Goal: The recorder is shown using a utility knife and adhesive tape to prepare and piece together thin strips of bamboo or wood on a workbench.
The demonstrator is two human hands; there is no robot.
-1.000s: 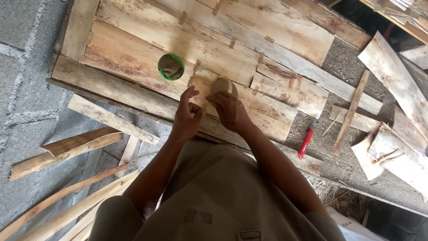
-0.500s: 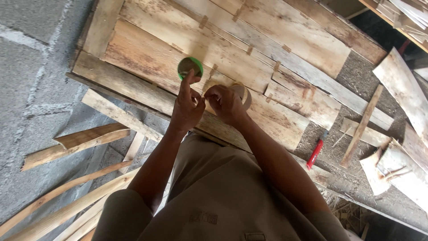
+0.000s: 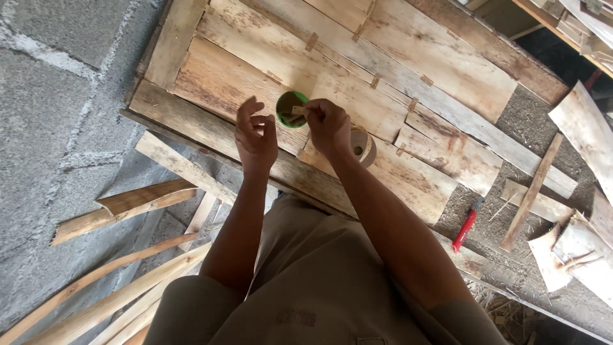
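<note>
A small green cup point(image 3: 288, 110) holding short wooden pieces stands on a panel of joined wooden planks point(image 3: 357, 76). My right hand point(image 3: 329, 124) hovers just right of the cup and pinches a small wooden piece point(image 3: 298, 110) over its rim. My left hand point(image 3: 255, 137) is raised just left of the cup, fingers loosely curled and apart, with nothing in it. A tan roll of tape point(image 3: 364, 145) lies on the planks right behind my right hand, partly hidden by it.
A red-handled tool point(image 3: 465, 230) lies on the dirt at the right, near loose wood offcuts point(image 3: 531, 191). Long curved wooden strips point(image 3: 121, 204) lie at the lower left on the concrete floor point(image 3: 57, 102). More boards are stacked at the far right.
My left hand has drawn back from the green cup. My right hand has left the tape roll and come over to the cup's rim, pinching a small piece. The camera has shifted.
</note>
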